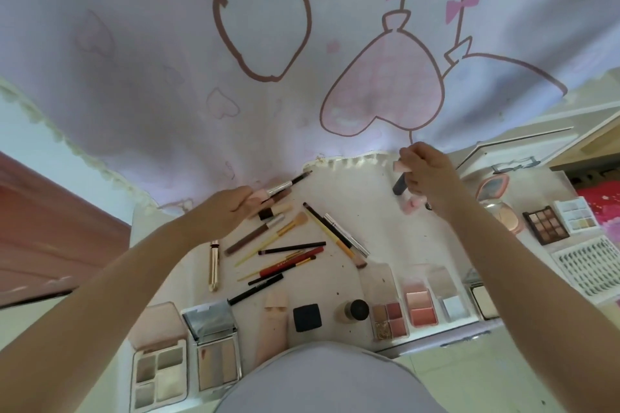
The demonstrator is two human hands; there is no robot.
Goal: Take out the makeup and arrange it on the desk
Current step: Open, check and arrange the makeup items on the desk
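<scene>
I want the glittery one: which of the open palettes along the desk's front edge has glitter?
The four-pan palette just right of the black-capped bottle: its lower-left pan is sparkly gold; the others look plain.

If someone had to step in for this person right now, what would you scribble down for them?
Left hand: holds a silver-ferruled makeup brush over the white desk.
Right hand: grips a small pink-capped tube at the back of the desk.
Done: opened palettes line the front edge, among them a four-pan pink blush palette; a gold lipstick tube lies left.
Left: set down both held items and straighten the loose pencils and brushes mid-desk.
</scene>
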